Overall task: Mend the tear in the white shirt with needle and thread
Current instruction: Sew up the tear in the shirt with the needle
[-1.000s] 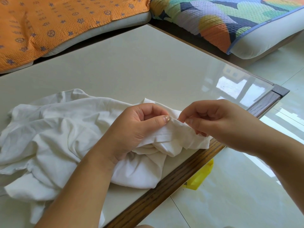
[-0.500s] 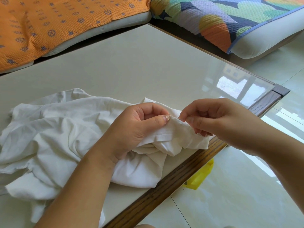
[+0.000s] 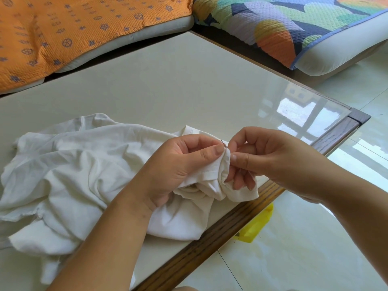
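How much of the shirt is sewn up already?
Done: the white shirt lies on the table with one fold gathered up, and the needle pokes out of that fold. In hand: the left hand and the right hand both pinch the fold beside the needle. Left: I can't see the tear or any finished stitches, so probably most of the sewing.

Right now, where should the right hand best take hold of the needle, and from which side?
Pinch the bare dark end of the needle that sticks up out of the white shirt fold. Come from above and the right with the right hand: the left hand pinches the fold on the other side, and the shaft below is buried in cloth.
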`<state>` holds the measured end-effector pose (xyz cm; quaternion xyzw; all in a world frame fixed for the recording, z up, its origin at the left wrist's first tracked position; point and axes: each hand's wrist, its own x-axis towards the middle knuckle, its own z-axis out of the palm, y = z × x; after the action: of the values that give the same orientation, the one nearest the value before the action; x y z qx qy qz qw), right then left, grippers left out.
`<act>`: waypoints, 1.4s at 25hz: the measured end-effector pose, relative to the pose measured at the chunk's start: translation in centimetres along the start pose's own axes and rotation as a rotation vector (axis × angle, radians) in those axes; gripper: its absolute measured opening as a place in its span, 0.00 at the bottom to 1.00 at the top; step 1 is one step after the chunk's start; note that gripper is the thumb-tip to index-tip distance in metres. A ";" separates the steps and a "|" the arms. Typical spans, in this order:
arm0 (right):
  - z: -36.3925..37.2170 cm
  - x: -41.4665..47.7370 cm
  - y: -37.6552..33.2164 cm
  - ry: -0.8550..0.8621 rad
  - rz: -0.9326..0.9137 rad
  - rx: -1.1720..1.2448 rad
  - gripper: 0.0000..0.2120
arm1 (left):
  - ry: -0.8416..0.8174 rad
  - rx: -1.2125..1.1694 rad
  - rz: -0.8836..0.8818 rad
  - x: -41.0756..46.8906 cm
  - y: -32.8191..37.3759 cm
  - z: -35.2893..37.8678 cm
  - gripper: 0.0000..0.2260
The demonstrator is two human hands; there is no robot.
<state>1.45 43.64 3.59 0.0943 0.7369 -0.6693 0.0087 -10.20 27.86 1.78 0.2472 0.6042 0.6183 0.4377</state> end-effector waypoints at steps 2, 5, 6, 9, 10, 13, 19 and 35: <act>0.1 0.0 0.0 0.014 0.008 -0.014 0.05 | 0.006 -0.030 -0.013 0.1 0.0 0.2 0.04; 0.2 -0.1 0.0 0.034 0.011 -0.058 0.03 | 0.020 -0.054 -0.036 0.0 0.1 0.6 0.05; 0.2 -0.1 -0.1 0.037 0.010 -0.071 0.04 | 0.024 -0.057 -0.045 0.0 0.1 0.6 0.05; 0.4 -0.3 -0.5 0.051 0.026 -0.111 0.07 | 0.036 -0.060 -0.065 0.0 0.0 0.7 0.05; 0.6 -0.3 -0.6 0.063 0.038 -0.117 0.07 | 0.048 -0.055 -0.062 0.0 0.0 0.7 0.05; 0.9 -0.3 -0.7 0.087 0.070 -0.140 0.04 | 0.074 -0.007 -0.041 0.0 -0.1 1.0 0.08; 1.1 0.3 -0.8 0.268 0.091 -0.409 0.04 | 0.108 0.047 -0.082 0.0 -0.2 1.1 0.09; -2.2 1.8 -1.8 0.670 -0.060 0.718 0.07 | 0.109 0.047 -0.123 0.1 -0.1 0.7 0.12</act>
<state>-0.36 45.91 5.31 0.2801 0.4245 -0.8139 -0.2809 -9.63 28.26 1.78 0.1857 0.6555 0.5885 0.4354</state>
